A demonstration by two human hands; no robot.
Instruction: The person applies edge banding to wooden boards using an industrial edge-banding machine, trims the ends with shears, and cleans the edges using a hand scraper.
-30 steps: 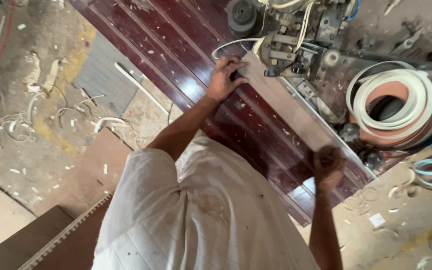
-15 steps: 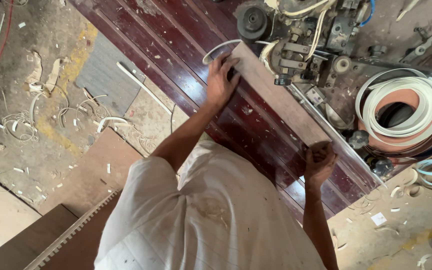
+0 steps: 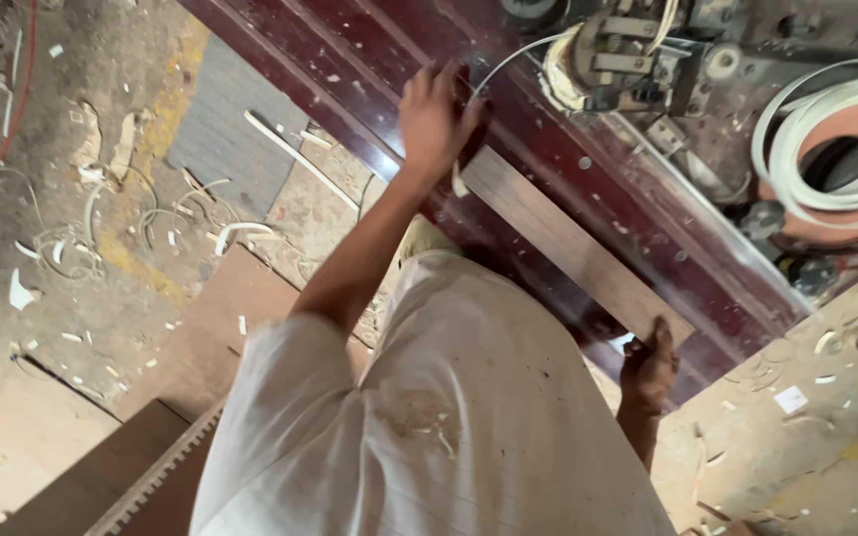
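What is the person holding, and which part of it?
A long narrow wooden strip lying on the dark red table. The left hand presses one end by the machine; the right hand grips the other end.

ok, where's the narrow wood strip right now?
Head view, centre-right: the wood strip lies on the dark red table, between the left hand and right hand, beside the edge-banding machine.

The narrow board [image 3: 573, 243] has slid further from the machine [image 3: 638, 50] toward the person
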